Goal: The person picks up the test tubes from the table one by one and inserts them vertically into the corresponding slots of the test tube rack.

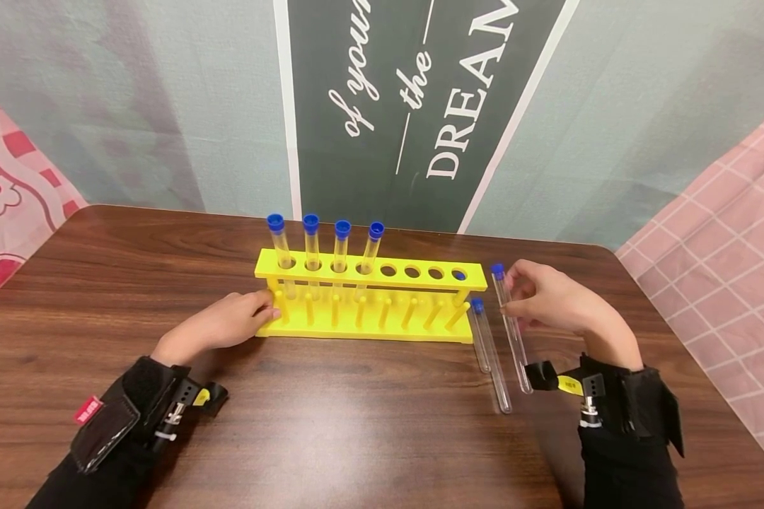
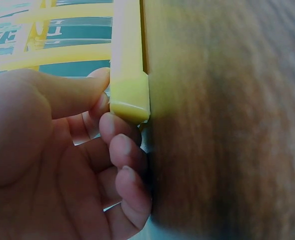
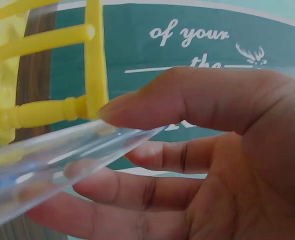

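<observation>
My right hand (image 1: 550,297) pinched a tube (image 1: 511,325) between thumb and fingers, just right of the rack (image 1: 369,334). The tube's long axis ran far to near, its blue cap (image 1: 498,270) far, its bottom near and slightly right (I couldn't tell whether it touched the wood). My left hand (image 1: 232,322) pinched the rack's left end. Two loose tubes (image 1: 498,382) lay between, narrowing that gap; the table (image 1: 344,438) stretched widest on the near side, its right edge well apart from me.
</observation>
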Demonstrator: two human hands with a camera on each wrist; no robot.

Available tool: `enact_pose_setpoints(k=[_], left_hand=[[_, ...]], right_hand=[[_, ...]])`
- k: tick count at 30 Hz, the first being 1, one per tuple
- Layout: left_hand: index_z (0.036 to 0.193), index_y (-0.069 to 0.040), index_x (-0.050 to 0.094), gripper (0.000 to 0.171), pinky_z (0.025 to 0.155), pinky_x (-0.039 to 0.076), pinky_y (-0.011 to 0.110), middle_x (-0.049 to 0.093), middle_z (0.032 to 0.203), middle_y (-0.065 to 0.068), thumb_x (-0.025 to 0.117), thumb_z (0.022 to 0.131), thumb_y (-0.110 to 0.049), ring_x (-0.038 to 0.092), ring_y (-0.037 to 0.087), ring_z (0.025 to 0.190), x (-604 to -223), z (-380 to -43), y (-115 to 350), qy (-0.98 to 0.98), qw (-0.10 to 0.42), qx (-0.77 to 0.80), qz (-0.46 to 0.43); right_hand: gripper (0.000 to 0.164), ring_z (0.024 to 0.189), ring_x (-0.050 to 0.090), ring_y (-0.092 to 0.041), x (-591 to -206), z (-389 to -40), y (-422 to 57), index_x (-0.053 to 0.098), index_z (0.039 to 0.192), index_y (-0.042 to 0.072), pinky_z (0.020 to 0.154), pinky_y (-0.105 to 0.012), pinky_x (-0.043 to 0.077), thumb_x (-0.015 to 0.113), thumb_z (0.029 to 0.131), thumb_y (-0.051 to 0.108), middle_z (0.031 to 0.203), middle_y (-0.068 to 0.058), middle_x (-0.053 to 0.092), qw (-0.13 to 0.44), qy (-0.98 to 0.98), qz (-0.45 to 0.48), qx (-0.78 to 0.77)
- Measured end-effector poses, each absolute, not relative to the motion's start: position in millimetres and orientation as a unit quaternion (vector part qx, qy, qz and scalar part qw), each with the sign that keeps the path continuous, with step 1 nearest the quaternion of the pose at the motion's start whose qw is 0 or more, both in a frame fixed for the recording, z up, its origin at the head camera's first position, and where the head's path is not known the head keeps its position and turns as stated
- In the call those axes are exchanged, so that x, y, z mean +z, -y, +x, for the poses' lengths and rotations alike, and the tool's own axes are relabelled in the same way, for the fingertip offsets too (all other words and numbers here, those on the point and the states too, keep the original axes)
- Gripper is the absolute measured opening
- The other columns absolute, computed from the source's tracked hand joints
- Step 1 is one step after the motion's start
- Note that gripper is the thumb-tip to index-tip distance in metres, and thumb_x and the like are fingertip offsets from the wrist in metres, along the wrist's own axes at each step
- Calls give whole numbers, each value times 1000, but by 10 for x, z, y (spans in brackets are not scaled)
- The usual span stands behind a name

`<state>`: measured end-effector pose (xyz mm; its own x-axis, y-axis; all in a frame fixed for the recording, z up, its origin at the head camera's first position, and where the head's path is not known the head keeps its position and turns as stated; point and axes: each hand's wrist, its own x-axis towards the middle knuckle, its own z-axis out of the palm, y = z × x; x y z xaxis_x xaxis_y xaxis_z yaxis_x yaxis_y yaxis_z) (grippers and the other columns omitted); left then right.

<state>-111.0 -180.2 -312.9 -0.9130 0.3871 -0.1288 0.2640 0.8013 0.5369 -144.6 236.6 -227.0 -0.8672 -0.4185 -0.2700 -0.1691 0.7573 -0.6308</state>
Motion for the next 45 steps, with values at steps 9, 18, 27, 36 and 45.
enact_pose_setpoints(k=[9,18,27,36,45], left_hand=[[76,-6,43,23,53,29,28,35,61,0,50,95,-18,33,13,52,-3114,-1101,1791,-942,117,264,170],[74,-8,42,24,52,28,27,34,60,0,49,95,-17,32,13,52,-3112,-1098,1787,-943,111,263,172],[74,-8,42,24,52,29,27,34,59,-1,49,95,-16,32,13,51,-3131,-1102,1799,-943,111,262,172],[74,-8,42,24,51,28,27,34,60,-1,49,95,-17,31,13,51,-3117,-1095,1783,-943,106,262,175],[73,-8,42,25,52,28,27,33,60,-1,49,95,-17,31,13,51,-3113,-1093,1780,-944,106,260,174]], right_hand=[[24,63,58,-23,-2177,-1329,-2242,41,96,-2,60,-33,50,59,81,-3,73,-8,54,187,-902,-212,-326],[22,70,60,-23,-2174,-1266,-2110,42,93,-1,64,-35,51,58,80,-8,76,-10,53,186,-881,-244,-360],[22,73,58,-18,-2192,-1224,-1998,45,89,2,65,-29,48,62,79,-5,76,-6,54,159,-887,-278,-334],[24,74,62,-21,-2214,-1186,-1894,44,93,2,66,-29,50,63,79,-6,79,-7,58,141,-873,-305,-353],[27,76,62,-14,-2241,-1154,-1808,43,91,5,68,-30,51,66,78,-4,80,-3,57,109,-868,-331,-354]])
